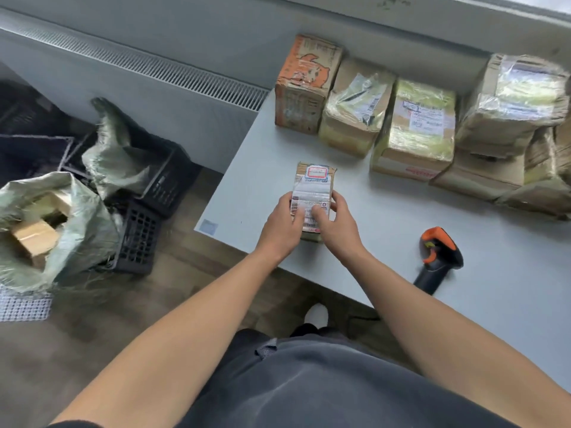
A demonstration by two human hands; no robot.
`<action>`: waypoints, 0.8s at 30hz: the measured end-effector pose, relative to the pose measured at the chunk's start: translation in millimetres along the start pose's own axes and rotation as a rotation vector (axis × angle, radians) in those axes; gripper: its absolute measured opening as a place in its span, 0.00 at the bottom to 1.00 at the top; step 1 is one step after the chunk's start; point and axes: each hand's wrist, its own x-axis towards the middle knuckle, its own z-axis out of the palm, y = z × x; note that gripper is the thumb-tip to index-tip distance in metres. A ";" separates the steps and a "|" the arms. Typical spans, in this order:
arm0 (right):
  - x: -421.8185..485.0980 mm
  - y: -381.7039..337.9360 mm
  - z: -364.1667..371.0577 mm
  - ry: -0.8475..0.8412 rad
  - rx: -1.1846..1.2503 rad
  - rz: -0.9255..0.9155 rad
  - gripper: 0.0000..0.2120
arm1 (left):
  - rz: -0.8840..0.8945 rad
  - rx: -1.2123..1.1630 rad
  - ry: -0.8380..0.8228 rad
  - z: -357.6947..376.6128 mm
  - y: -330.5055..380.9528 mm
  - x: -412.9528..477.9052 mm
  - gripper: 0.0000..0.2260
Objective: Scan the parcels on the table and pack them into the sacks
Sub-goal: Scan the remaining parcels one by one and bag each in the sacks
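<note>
Both hands, left hand point(282, 223) and right hand point(335, 222), around small parcel point(313, 188).

The far edge of the pale grey surface point(386, 217) is blocked by a row of tape-wrapped cardboard parcels point(415, 131). A bare strip is left between it and the small labelled cardboard parcel point(313, 188) near the left edge. The near edge is obstructed by a black-and-orange scanner point(438, 257).

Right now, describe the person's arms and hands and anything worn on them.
The left arm and right arm are bare past the elbows. The left hand and right hand wear no gloves; no watch, bracelet or ring shows. A dark edge at the bottom left may be a sleeve.
</note>
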 end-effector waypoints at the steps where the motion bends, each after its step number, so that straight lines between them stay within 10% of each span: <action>1: -1.3 -6.6 8.7 -0.008 -0.004 -0.017 0.25 | -0.002 -0.010 0.019 -8.7 -3.7 -1.8 0.16; 24: -117.4 -137.9 421.8 -0.642 -0.195 -0.336 0.29 | -0.382 -0.057 0.699 -342.8 -248.9 -157.3 0.17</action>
